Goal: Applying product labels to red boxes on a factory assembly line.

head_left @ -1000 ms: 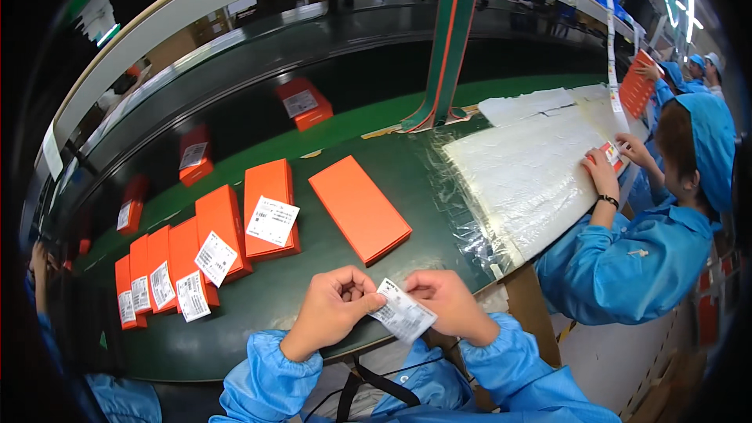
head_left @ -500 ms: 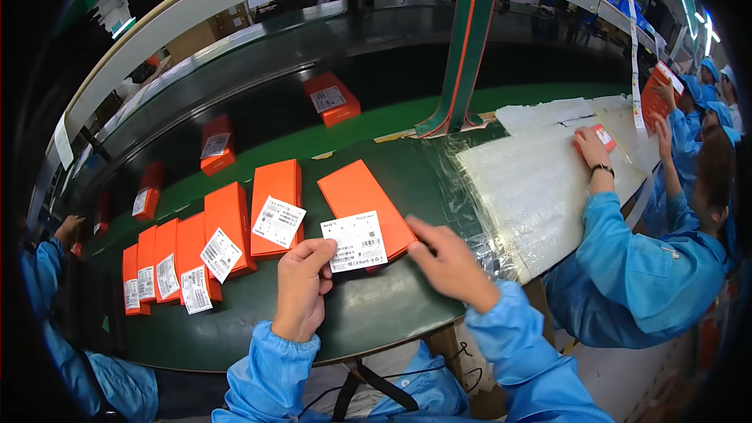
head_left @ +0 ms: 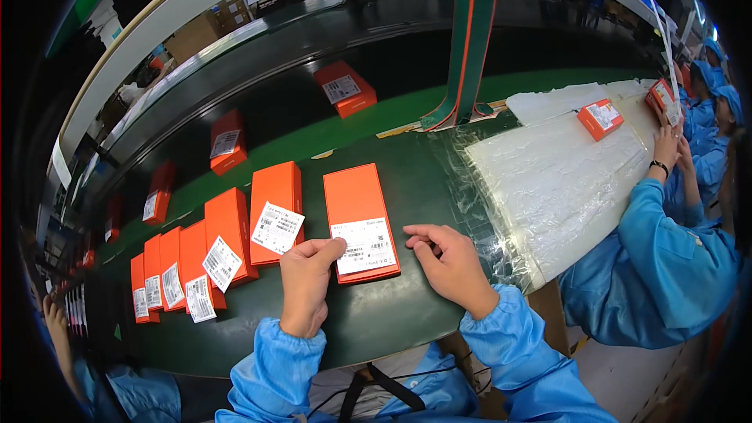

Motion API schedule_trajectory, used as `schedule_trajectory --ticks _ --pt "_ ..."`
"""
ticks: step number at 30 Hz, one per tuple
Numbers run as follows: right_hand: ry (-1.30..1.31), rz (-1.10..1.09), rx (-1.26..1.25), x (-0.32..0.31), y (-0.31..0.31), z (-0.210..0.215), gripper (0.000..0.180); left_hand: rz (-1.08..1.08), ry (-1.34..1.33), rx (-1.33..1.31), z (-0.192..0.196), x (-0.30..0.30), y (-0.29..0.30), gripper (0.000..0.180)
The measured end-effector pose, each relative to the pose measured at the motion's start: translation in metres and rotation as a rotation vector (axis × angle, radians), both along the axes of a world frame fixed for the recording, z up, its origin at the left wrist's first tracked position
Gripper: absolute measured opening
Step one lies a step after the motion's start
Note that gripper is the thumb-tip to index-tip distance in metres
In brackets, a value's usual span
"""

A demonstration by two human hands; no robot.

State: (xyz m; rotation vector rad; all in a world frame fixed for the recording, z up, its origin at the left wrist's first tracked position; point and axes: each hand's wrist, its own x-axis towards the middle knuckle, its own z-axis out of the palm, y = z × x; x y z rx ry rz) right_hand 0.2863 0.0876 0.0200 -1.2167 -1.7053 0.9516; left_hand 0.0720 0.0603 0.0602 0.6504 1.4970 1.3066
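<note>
An orange box (head_left: 354,192) lies flat on the green bench in front of me. Across its near end sits a white printed label (head_left: 366,249). Thumb and fingertips of my left hand (head_left: 308,282) pinch the label's left edge. My right hand (head_left: 454,266) is just right of the box, apart from it, with index finger and thumb spread and nothing held. To the left stands a row of several orange boxes (head_left: 276,180), each with a white label near its front end; some labels sit askew and overhang the edges.
Beyond the bench, a dark conveyor belt (head_left: 282,90) carries more labelled orange boxes (head_left: 345,90). A green post (head_left: 470,39) rises at the bench's far edge. On the right, plastic film (head_left: 540,164) covers the surface, with an orange box (head_left: 601,120) and a blue-sleeved co-worker (head_left: 658,258) beside it.
The box has turned from slanted to nearly straight, with the label lying squarer on its near end. My right hand has let go of the box and moved right. Boxes on the belt have shifted right.
</note>
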Motion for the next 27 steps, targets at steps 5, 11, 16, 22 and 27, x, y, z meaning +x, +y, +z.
schedule_trajectory --ticks 5,11,16,22,27 --pt "0.008 0.010 0.034 0.001 0.000 -0.002 0.026 -0.002 0.001 -0.028 -0.001 -0.004 0.001 0.012" --pt "0.009 0.006 0.012 0.001 0.000 0.000 0.027 0.000 0.039 -0.021 0.001 0.001 0.002 0.010" --pt "0.029 -0.007 0.003 0.002 0.000 -0.001 0.027 -0.001 0.045 -0.028 0.001 0.002 0.003 0.011" --pt "0.038 -0.007 -0.018 0.002 0.000 -0.001 0.027 -0.010 0.219 0.075 -0.008 0.004 0.001 0.013" --pt "0.056 -0.034 -0.040 -0.001 -0.001 -0.002 0.026 -0.120 0.874 0.252 -0.022 0.007 -0.007 0.036"
